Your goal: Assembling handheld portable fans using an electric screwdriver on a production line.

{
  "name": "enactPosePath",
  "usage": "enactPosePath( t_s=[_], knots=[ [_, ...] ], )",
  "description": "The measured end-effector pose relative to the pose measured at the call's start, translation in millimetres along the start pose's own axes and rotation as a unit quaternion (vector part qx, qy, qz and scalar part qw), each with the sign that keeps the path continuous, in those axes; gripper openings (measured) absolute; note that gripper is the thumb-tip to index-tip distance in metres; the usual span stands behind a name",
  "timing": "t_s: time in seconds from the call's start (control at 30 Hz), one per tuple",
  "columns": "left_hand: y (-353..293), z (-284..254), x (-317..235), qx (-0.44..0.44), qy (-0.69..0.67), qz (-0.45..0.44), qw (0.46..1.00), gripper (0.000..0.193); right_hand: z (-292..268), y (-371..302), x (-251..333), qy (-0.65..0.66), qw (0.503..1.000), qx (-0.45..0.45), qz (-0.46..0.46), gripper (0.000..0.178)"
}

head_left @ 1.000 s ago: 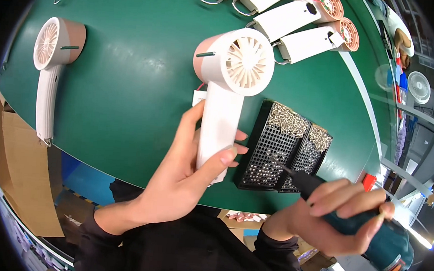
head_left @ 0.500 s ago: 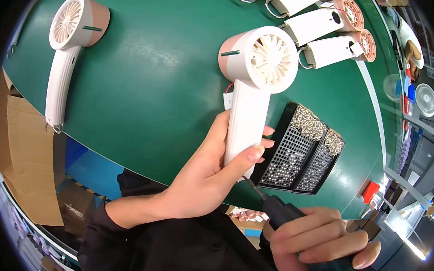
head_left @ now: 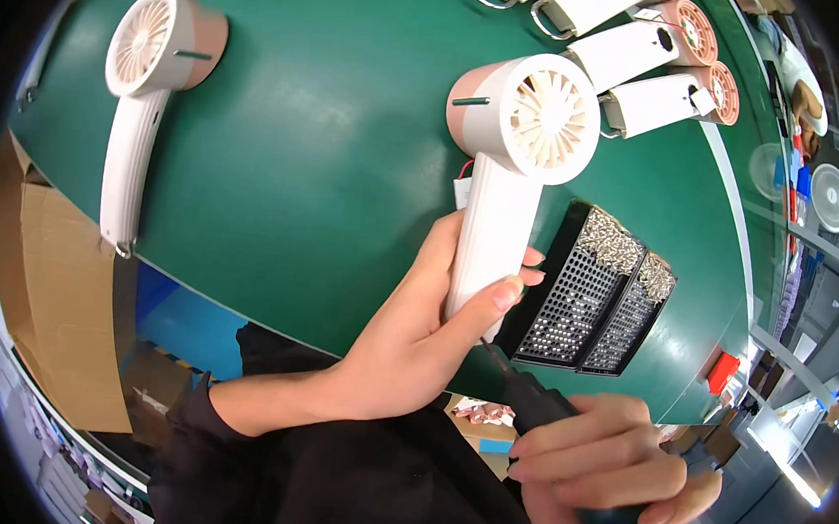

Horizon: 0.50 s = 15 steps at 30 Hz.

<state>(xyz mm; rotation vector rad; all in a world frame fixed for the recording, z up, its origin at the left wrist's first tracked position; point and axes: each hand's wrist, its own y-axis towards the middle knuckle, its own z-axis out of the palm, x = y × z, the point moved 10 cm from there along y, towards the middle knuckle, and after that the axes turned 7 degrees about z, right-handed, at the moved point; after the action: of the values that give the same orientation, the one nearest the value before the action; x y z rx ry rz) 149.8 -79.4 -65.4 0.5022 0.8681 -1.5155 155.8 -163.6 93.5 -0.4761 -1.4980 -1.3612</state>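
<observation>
A white and pink handheld fan [head_left: 500, 229] is gripped by its handle in my left hand [head_left: 411, 329], thumb across the front and fingertips showing at the far side. Its round head points up and away, and a red wire with a small white tag hangs beside the neck. My right hand [head_left: 609, 466] is wrapped round a dark electric screwdriver [head_left: 534, 402]. The thin bit reaches the bottom end of the fan's handle; the exact contact point is hard to make out. Just right of the handle lies a black screw tray [head_left: 585, 301] with two perforated sections and loose screws heaped at the far end.
Another handheld fan [head_left: 140, 120] lies at the left of the green table [head_left: 282, 158]. Several more fans [head_left: 660, 104] with metal loops are lined up at the far right. A red object [head_left: 722, 373] sits by the right edge. A cardboard box [head_left: 61, 307] stands below left.
The whole scene has shifted slightly right in the picture. The screwdriver has come closer to the handle's end and stands a little steeper, with less of its bit showing.
</observation>
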Motion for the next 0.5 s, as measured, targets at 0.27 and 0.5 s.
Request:
enactPosePath(
  t_s=[0.27,0.5],
  knots=[
    [-3,-13,-24,-0.027,0.110,0.046,0.993,0.034,-57,11,32,0.000,0.983,-0.138,-0.119,0.023],
    [-30,-20,-83,-0.010,0.584,0.235,0.777,0.063,-82,12,-9,-0.085,0.982,-0.171,0.007,0.022]
  ],
)
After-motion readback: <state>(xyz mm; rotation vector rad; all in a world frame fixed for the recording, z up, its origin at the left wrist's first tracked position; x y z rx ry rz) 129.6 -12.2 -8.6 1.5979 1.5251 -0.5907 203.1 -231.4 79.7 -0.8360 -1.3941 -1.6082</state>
